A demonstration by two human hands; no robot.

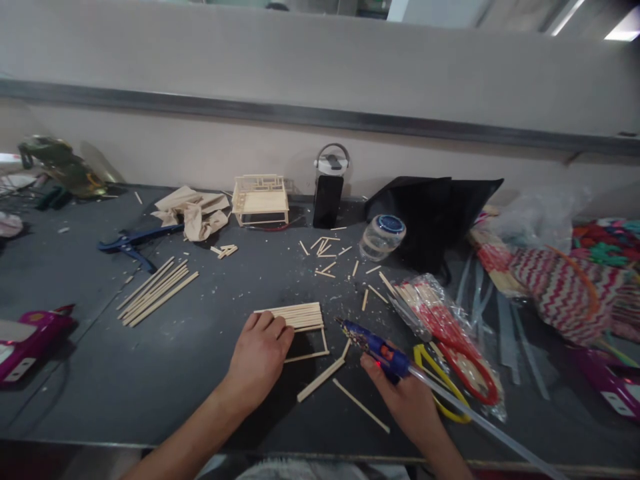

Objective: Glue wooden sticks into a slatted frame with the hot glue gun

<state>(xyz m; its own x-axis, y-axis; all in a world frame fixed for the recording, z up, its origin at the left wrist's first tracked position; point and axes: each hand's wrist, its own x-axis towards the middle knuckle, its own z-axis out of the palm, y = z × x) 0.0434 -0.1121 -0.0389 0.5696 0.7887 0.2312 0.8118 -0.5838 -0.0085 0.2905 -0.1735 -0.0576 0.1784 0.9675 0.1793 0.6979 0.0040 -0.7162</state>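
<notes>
Near the table's front, my left hand (263, 357) has its fingers curled over the left end of a small model made of thin wooden sticks (300, 315). A slatted panel tops it, and a thin stick frame extends toward me. My right hand (405, 393) is wrapped around a blue hot glue gun (377, 348), whose nozzle points left and lies just right of the model. A long clear glue stick (480, 419) trails out of its back. Between my hands lie a short bundle of sticks (321, 380) and a single loose stick (361, 405).
Behind stand a finished-looking miniature stick bench (261, 200), a phone (328, 202) and a clear jar (383, 238). Stick offcuts (325, 248) are scattered mid-table. Left are long sticks (159, 291) and a blue cutter (135, 243); right are red-handled scissors (473, 373) and bagged sticks (425, 303).
</notes>
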